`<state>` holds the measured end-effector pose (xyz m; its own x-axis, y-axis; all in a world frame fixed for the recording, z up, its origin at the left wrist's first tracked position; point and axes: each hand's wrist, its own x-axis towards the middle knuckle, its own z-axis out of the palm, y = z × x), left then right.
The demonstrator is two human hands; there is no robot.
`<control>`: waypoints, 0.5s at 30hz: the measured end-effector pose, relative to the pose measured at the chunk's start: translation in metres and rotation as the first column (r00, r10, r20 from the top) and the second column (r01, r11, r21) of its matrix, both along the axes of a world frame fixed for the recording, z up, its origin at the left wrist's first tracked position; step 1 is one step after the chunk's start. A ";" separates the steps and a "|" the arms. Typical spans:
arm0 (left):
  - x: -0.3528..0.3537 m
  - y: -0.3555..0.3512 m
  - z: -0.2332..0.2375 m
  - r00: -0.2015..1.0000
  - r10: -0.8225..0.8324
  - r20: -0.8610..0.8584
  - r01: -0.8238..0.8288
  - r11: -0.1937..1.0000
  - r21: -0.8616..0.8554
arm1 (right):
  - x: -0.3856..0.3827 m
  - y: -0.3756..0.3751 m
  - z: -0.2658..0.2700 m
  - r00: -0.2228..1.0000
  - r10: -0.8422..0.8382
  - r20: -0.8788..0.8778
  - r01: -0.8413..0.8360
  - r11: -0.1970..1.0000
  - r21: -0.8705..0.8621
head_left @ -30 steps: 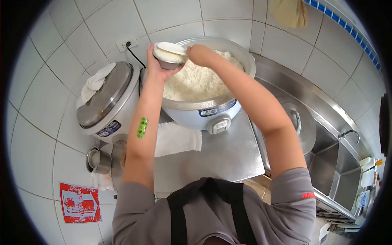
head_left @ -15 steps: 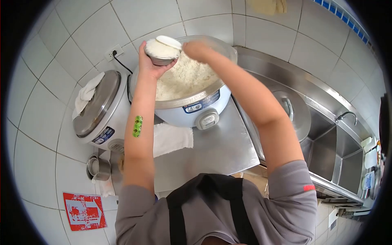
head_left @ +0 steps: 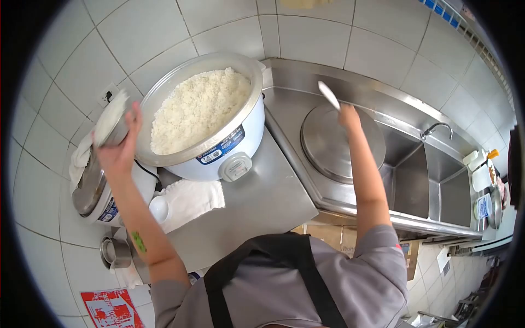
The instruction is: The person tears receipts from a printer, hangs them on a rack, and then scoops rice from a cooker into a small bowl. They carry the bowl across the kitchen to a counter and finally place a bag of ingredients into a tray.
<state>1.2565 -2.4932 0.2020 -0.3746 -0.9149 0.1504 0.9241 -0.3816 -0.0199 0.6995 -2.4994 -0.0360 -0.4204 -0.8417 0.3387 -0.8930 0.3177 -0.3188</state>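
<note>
My left hand (head_left: 121, 150) is closed around a metal bowl (head_left: 116, 133) heaped with white rice (head_left: 111, 113). The bowl is tilted and slightly blurred, above the left side of the counter. Farther right, my right hand (head_left: 349, 116) grips a white rice paddle (head_left: 328, 94) by its handle, blade pointing up and left. It is over a round metal lid (head_left: 322, 145) on the steel counter. Between my hands stands an open rice cooker (head_left: 251, 143) with plenty of cooked rice (head_left: 199, 109) inside.
At the left is a second rice cooker (head_left: 141, 188) with its metal lid on. A white cloth (head_left: 197, 202) and a small white cup (head_left: 159, 209) lie in front of the open cooker. Metal containers (head_left: 116, 252) stand at the lower left. A double sink (head_left: 407, 188) and faucet (head_left: 437, 130) are at right.
My left hand has carried the rice-filled bowl left and down, away from the cooker. My right hand has swung right with the paddle, off the bowl. The view has turned right.
</note>
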 end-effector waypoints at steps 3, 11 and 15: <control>0.028 0.048 -0.011 0.994 0.108 0.014 -0.106 0.986 -0.127 | -0.001 0.032 -0.046 0.952 -0.294 -0.081 0.304 0.937 0.171; 0.129 0.175 -0.078 0.873 0.487 -0.013 -0.487 0.872 -0.041 | -0.046 0.028 -0.075 0.950 -0.160 0.267 0.200 0.971 -0.132; 0.162 0.241 -0.108 0.687 0.720 0.095 -0.703 0.692 -0.162 | -0.075 0.025 0.016 0.977 -0.065 0.205 0.110 0.970 -0.217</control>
